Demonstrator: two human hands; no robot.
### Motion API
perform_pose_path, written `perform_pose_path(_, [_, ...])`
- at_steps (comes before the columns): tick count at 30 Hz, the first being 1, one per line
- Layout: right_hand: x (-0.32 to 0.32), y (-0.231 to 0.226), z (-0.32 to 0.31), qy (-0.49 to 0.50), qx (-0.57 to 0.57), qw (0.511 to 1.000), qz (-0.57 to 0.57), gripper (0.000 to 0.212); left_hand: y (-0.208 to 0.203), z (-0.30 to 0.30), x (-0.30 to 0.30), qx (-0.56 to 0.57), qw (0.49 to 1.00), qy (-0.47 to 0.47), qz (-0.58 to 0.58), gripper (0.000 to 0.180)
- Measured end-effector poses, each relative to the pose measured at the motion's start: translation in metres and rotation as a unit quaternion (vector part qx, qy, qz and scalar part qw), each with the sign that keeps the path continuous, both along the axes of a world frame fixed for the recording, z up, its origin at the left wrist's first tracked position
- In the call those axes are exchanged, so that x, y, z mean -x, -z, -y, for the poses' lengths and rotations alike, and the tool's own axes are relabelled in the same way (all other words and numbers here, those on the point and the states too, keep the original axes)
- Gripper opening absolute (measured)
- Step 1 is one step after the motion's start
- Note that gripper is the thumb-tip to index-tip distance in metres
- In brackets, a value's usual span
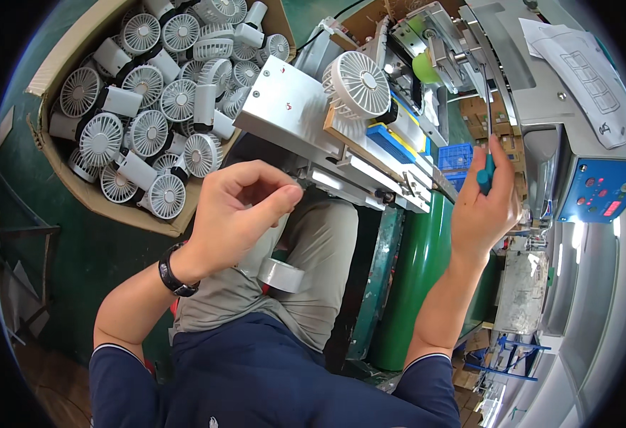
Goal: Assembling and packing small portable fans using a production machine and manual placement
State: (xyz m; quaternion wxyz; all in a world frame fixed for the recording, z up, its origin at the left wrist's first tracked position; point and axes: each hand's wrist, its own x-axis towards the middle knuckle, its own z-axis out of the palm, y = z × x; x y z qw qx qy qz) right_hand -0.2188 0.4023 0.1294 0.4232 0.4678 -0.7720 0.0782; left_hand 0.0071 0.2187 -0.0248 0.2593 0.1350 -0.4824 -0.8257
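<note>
My right hand is closed around the teal handle of a screwdriver. Its long thin shaft points up toward the metal head of a bench machine, where a rounded green pad hangs. Over my lap, my left hand is curled with thumb and forefinger together; anything between them is too small or hidden to make out. Beyond it, a white handheld fan lies grille up on the machine's fixture, next to a blue block. A roll of tape rests on my thighs.
At the left stands an open cardboard box heaped with white handheld fans. A blue control panel and a sheet of paper drawings are at the right. Below the machine is a large green cylinder; blue crates stand behind.
</note>
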Motion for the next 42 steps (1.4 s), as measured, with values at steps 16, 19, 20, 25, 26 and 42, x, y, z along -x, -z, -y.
perform_pose_path(16, [-0.024, 0.004, 0.036, -0.351, 0.347, 0.563, 0.662, 0.041, 0.037, -0.013, -0.041, -0.044, 0.993, -0.059, 0.091, 0.01])
perform_pose_path(19, [-0.031, 0.006, 0.027, -0.3, 0.346, 0.621, 0.636, 0.041, 0.052, -0.012, -0.05, 0.0, 0.989, -0.082, 0.126, 0.014])
perform_pose_path(20, [-0.033, 0.007, 0.019, -0.242, 0.32, 0.693, 0.599, 0.041, 0.058, -0.01, -0.052, 0.037, 0.983, -0.105, 0.144, 0.017])
perform_pose_path(25, [-0.039, 0.038, -0.034, -0.058, 0.251, 0.892, 0.371, 0.04, 0.097, -0.006, -0.08, 0.216, 0.94, -0.103, 0.242, 0.028])
perform_pose_path(26, [-0.037, 0.049, -0.044, -0.033, 0.234, 0.925, 0.298, 0.04, 0.105, -0.008, -0.087, 0.261, 0.922, -0.09, 0.271, 0.031])
perform_pose_path(42, [0.028, 0.111, -0.098, -0.056, 0.091, 0.982, 0.156, 0.034, 0.123, -0.046, -0.106, 0.117, 0.933, -0.01, 0.341, 0.035])
